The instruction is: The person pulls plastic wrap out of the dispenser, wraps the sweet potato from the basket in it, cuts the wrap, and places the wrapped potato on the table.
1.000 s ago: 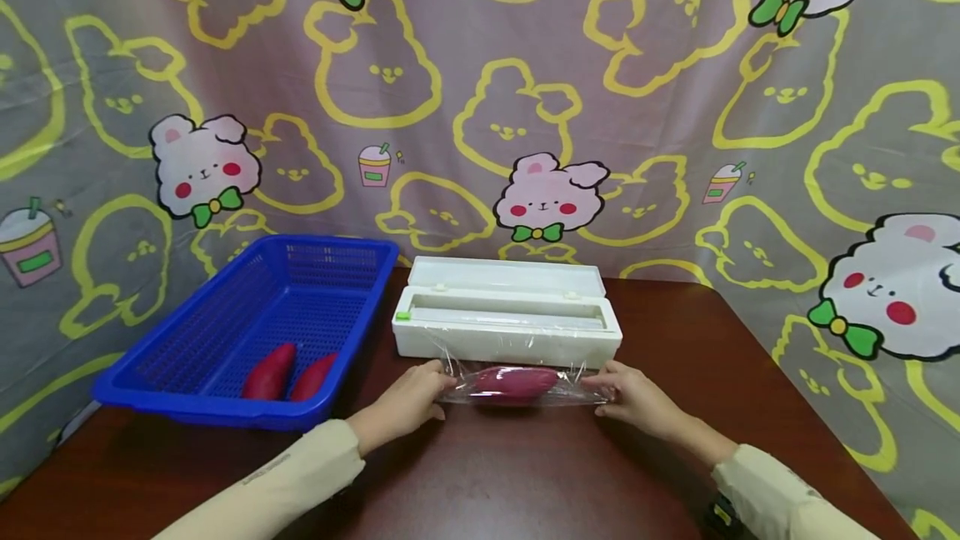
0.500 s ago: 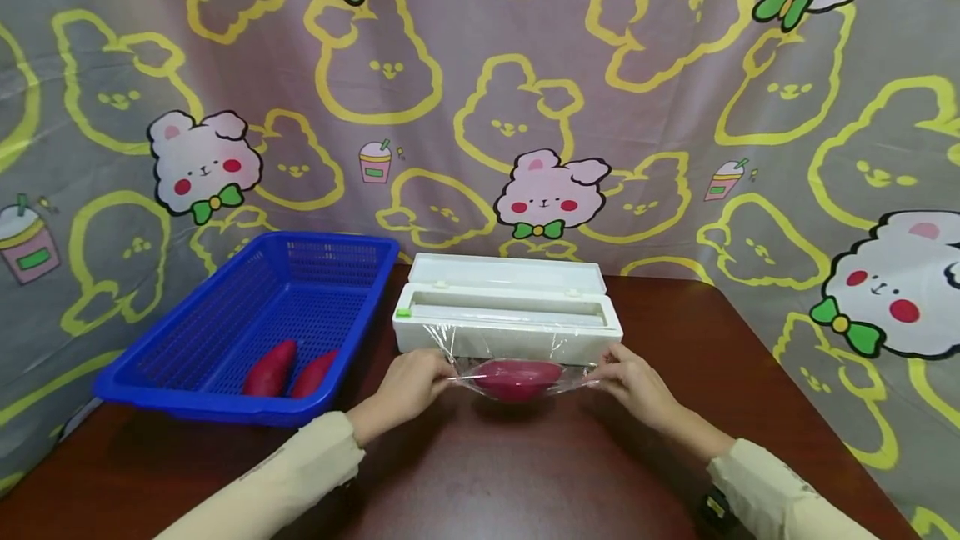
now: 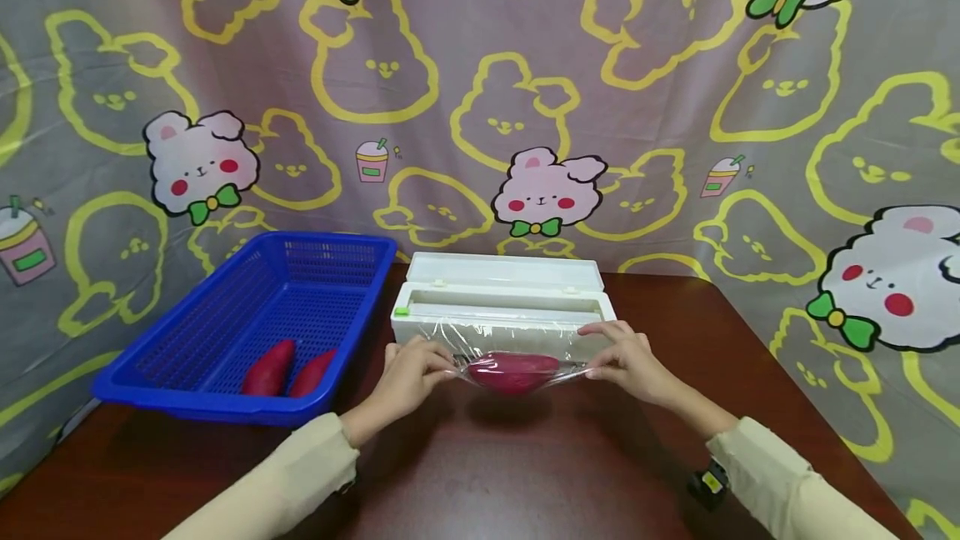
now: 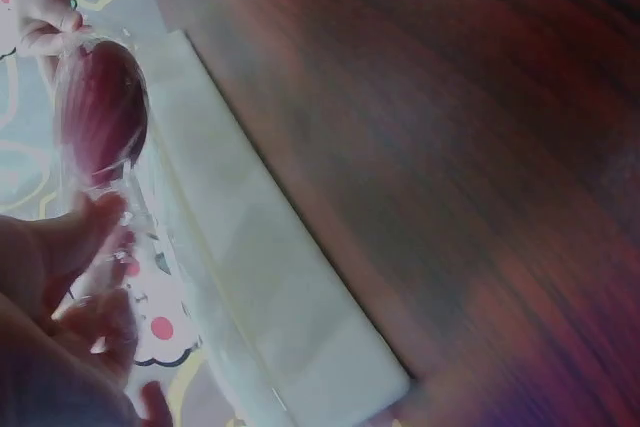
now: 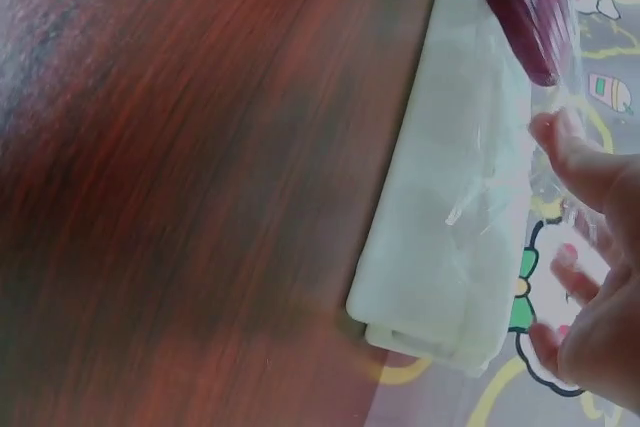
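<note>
A dark red sweet potato (image 3: pixel 513 372) lies in clear cling film (image 3: pixel 465 332), held up above the table. My left hand (image 3: pixel 412 375) pinches the film at the sweet potato's left end. At the other end, my right hand (image 3: pixel 632 367) pinches the film between thumb and fingers, its index finger stretched toward the box. Behind both hands stands a white cling film box (image 3: pixel 502 336) with its lid up and a roll inside; the film runs down its front. The left wrist view shows the wrapped sweet potato (image 4: pixel 103 112) beyond the left thumb.
On the left, a blue plastic basket (image 3: pixel 217 412) holds two more red sweet potatoes (image 3: pixel 268 369). The brown wooden table (image 3: pixel 495 473) reaches back to a patterned curtain (image 3: pixel 442 48). A black wrist device (image 3: pixel 708 483) sits by the right sleeve.
The sweet potato in its film has risen from the table and shifted slightly toward the box. Both hands moved up with it, and the right index finger has stretched out.
</note>
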`<state>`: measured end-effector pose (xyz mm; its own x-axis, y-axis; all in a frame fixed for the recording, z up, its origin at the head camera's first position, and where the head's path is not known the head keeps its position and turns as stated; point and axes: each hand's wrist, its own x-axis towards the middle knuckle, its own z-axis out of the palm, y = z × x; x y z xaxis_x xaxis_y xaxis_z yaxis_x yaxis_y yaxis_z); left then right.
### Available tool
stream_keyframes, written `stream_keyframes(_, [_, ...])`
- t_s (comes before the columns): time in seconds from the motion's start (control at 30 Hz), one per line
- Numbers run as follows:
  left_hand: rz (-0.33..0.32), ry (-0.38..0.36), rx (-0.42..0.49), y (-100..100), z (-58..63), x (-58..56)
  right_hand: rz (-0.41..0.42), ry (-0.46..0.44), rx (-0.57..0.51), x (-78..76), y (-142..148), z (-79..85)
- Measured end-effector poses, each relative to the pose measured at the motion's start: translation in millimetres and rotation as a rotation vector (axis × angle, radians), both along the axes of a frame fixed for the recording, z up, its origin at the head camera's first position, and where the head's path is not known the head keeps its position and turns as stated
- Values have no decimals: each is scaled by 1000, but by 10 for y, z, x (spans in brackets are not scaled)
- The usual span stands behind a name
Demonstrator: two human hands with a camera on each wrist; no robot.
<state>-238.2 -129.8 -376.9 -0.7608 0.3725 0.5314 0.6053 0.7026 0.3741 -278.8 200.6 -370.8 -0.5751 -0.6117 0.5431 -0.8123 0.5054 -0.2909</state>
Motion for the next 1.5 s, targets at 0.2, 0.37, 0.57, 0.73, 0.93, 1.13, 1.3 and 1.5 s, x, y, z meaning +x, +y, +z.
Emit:
stream_keyframes(0.2, [-148,-246,301,-53,-32,-87,86,-38,-31,-40,66,-51])
stream_keyframes(0.37, [-78,-238,304,-78,-38,-52,76,-108,-30,-32,107,-94])
stream_keyframes(0.57, [-47,-81,170,-52,-75,-42,63,-144,-20,-16,125,-98])
stream_keyframes(0.73, [-232,-258,339,-27,-114,-78,111,-189,-55,-27,139,-120])
stream_keyframes(0.93, [-205,-187,227,29,-115,-76,194,-337,-130,-47,151,-137])
stream_keyframes(1.13, [-144,-169,16,92,-107,-77,213,-375,-104,-59,105,-95])
stream_keyframes(1.3, [-154,-160,-78,82,-86,-121,209,-386,-41,-53,36,-41])
stream_keyframes(1.5, [-227,-78,-137,10,-36,-268,225,-385,-68,-126,-48,-62])
